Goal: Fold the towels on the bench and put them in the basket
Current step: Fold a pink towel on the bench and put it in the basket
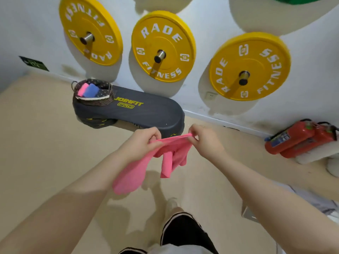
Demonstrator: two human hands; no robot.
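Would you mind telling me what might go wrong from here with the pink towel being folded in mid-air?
1. Both hands, left and right, pinch only the top edge of the pink towel; its bunched folds hang loose, so the fold may come out uneven.
2. The basket sits at the end of the bench, already holding a pink and a blue towel; a careless drop might nudge it off.

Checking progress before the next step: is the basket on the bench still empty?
No, the basket on the bench holds a folded pink towel and a folded blue towel.
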